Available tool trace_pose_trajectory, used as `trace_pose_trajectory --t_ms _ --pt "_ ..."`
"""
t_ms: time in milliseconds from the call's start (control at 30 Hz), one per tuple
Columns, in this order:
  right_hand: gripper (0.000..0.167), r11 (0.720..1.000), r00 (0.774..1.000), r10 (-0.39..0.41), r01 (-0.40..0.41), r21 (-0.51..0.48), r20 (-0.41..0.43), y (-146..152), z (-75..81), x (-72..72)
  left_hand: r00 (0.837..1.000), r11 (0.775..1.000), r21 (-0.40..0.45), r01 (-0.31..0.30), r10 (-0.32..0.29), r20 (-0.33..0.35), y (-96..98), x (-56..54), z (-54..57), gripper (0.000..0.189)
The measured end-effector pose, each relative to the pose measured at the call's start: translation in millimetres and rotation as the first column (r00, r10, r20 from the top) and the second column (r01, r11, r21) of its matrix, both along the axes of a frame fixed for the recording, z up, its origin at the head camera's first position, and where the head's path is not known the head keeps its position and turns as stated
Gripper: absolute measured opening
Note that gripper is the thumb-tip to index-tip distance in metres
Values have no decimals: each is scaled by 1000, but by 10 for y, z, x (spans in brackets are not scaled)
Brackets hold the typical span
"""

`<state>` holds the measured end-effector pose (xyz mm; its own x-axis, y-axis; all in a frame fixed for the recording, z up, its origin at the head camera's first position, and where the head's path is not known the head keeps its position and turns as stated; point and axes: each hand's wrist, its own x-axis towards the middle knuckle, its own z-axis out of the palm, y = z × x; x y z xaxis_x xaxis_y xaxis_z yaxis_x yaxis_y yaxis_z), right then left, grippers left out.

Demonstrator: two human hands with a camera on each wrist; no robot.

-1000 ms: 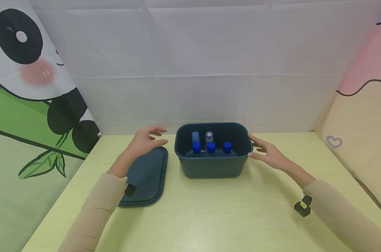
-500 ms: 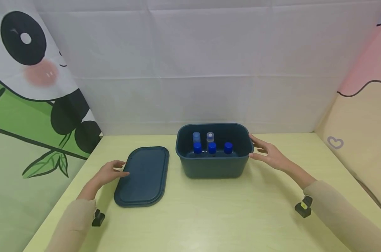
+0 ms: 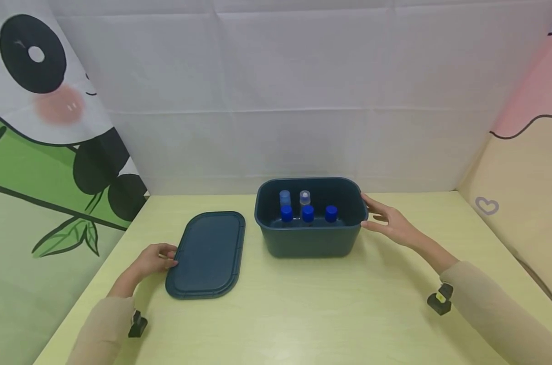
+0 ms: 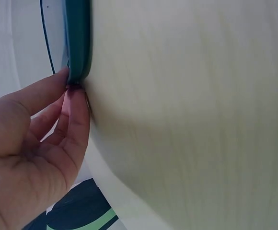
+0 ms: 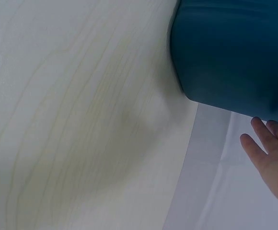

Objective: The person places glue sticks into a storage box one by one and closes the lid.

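Observation:
A dark teal rectangular lid (image 3: pixel 207 253) lies on the table left of the middle. My left hand (image 3: pixel 154 258) is at its left edge. In the left wrist view the thumb (image 4: pixel 45 91) is on top of the lid's rim (image 4: pixel 79 43) and the fingers come from underneath, pinching it. To the right stands a matching dark teal bin (image 3: pixel 309 243), holding several small bottles with blue caps (image 3: pixel 308 213) and one with a clear cap (image 3: pixel 305 197). My right hand (image 3: pixel 390 223) touches the bin's right end near the rim, its fingers spread and fairly straight.
The pale wooden table (image 3: pixel 303 314) carries the bin and lid. A white cloth wall (image 3: pixel 303 101) rises close behind the bin. Printed cartoon cloths hang at the left (image 3: pixel 52 152) and right (image 3: pixel 526 203) sides.
My left hand has moved left and toward me, from above the lid's far end to its left edge, and now pinches the rim. The right hand stays at the bin.

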<state>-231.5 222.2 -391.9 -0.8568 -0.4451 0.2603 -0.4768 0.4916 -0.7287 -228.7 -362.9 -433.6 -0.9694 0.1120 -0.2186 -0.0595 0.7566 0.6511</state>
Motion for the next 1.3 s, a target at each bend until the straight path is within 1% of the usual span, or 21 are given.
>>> trace_pose_trajectory --t_ms 100,267,400,467,533,633,733,867,967,1033,1100,1200,1300 --pt "68 1000 1000 4 -4 -4 9 -8 13 1 1000 1000 22 13 -13 -7 -8 7 -9 41" --pt "69 1000 1000 6 -6 -2 21 -9 34 11 999 993 112 43 -43 -9 -37 -1 -24 42" --pt "70 1000 1000 0 0 3 21 5 39 18 997 977 201 72 -74 3 -39 -17 -3 47" --pt "70 1000 1000 -2 2 3 22 10 42 19 996 966 242 88 -88 -12 -22 -19 31 49" --pt "69 1000 1000 -3 3 3 24 11 45 22 994 959 264 105 -95 -49 2 -17 69 49" --pt "69 1000 1000 -4 4 2 30 6 52 24 988 963 246 108 -77 -131 54 -8 129 49" --pt "69 1000 1000 -3 3 7 28 -6 54 24 981 973 216 77 -36 -191 98 -3 156 52" --pt "69 1000 1000 -4 4 9 30 -11 54 30 977 975 218 51 -3 -214 116 14 170 55" --pt "69 1000 999 -10 9 11 36 -8 61 37 976 973 226 46 4 -216 113 21 197 57" --pt "69 1000 999 -12 12 19 40 -9 69 34 975 973 225 44 7 -221 107 20 247 57" --pt "69 1000 999 -15 14 27 43 -14 84 28 973 973 224 46 8 -233 95 6 327 58" --pt "68 999 999 -19 17 37 43 -12 104 13 965 974 222 55 5 -262 89 -34 489 58" --pt "68 998 999 -21 19 52 37 0 118 2 953 974 214 71 -3 -302 101 -76 686 56"
